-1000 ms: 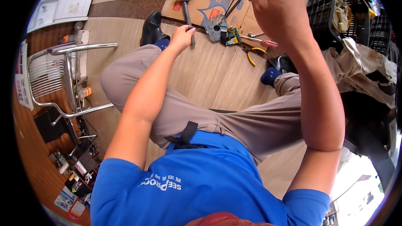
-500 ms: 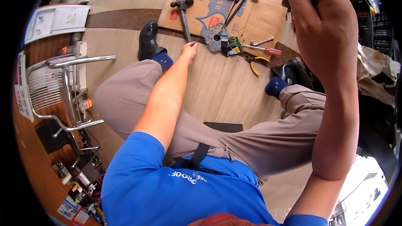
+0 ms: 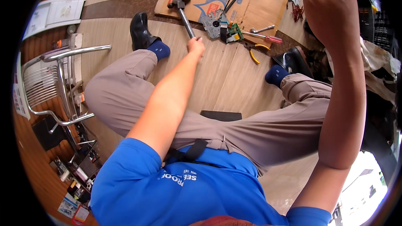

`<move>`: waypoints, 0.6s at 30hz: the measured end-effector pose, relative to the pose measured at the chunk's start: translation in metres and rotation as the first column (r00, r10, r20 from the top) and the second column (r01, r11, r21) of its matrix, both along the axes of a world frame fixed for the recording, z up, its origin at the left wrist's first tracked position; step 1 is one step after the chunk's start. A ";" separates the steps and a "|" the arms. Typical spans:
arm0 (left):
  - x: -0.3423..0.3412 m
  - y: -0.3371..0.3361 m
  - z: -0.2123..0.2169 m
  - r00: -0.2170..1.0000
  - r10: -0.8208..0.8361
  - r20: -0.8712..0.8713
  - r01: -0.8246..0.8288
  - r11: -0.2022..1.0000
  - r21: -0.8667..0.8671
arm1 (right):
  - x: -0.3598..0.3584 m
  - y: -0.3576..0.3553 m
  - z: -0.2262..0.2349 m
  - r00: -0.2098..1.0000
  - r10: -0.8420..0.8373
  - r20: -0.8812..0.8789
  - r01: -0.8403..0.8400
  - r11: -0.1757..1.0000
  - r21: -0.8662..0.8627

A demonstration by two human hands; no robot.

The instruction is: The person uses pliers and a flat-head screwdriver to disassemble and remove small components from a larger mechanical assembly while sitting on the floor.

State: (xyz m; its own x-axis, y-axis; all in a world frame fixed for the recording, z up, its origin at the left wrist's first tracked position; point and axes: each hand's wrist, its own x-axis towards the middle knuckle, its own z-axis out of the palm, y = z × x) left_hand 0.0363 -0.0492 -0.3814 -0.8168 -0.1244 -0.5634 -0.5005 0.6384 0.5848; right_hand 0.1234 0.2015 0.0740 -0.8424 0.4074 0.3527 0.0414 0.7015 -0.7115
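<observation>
My left hand (image 3: 196, 47) is wrapped round the handle end of a ball-peen hammer (image 3: 186, 23). The hammer's head points away from me, over the near left part of a flattened cardboard sheet (image 3: 261, 6). My right hand (image 3: 328, 12) is raised close to the camera at the upper right, fingers bent. Its fingertips run off the top edge, and a small dark thing at them is too cut off to name. On the cardboard's near edge lie a grey metal plate (image 3: 212, 24) and a green circuit board (image 3: 235, 32).
Nearby lie a red-handled screwdriver (image 3: 272, 39), a small socket wrench (image 3: 263, 29) and yellow-handled pliers (image 3: 254, 53). My black shoes (image 3: 140, 31) stand either side. A metal-framed chair (image 3: 63, 79) is at left, black crates (image 3: 383, 25) at far right.
The view has tilted, so the cardboard and tools sit higher in the picture. My left hand has drawn the hammer slightly nearer me, its handle slanting more. The right hand stays raised.
</observation>
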 end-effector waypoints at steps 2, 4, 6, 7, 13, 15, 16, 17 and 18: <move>0.037 0.028 0.013 0.999 0.017 0.037 -0.018 0.999 0.027 | 0.010 0.004 -0.006 0.999 -0.048 0.017 0.045 0.986 0.161; 0.059 0.032 0.019 0.994 0.066 0.087 -0.070 0.996 0.047 | 0.011 -0.009 -0.007 0.997 -0.077 0.003 0.073 0.964 0.257; 0.074 0.009 0.010 0.998 0.024 -0.057 -0.024 1.000 -0.011 | 0.008 -0.018 -0.008 0.997 -0.069 -0.033 0.076 0.960 0.270; 0.083 0.009 0.012 0.998 0.034 -0.062 -0.035 0.999 -0.012 | 0.010 -0.013 -0.011 0.999 -0.034 -0.033 0.039 0.984 0.176; 0.144 0.024 0.042 0.980 -0.182 -0.086 0.174 0.981 -0.090 | 0.034 -0.012 0.009 0.994 -0.014 0.104 0.029 0.990 -0.138; 0.164 0.024 0.050 0.956 -0.294 -0.007 0.292 0.951 -0.096 | 0.040 -0.012 0.007 0.990 0.012 0.139 0.024 0.967 -0.254; 0.177 0.027 0.041 0.948 -0.318 0.008 0.317 0.944 -0.090 | 0.040 -0.007 -0.003 0.994 -0.050 0.094 0.061 0.991 -0.123; 0.186 0.028 0.039 0.951 -0.310 0.004 0.309 0.947 -0.092 | 0.038 -0.006 -0.007 0.995 -0.096 0.037 0.096 0.995 0.001; 0.195 0.030 0.039 0.922 -0.386 0.031 0.387 0.922 -0.024 | 0.037 -0.010 -0.004 0.996 -0.088 0.035 0.088 0.996 0.001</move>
State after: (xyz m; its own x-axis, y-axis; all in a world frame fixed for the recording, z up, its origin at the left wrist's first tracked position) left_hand 0.2316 -0.0193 -0.3428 -0.7905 0.1815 -0.5850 -0.2257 0.8016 0.5536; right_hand 0.1602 0.1911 0.0701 -0.8150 0.4808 0.3235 0.1276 0.6934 -0.7092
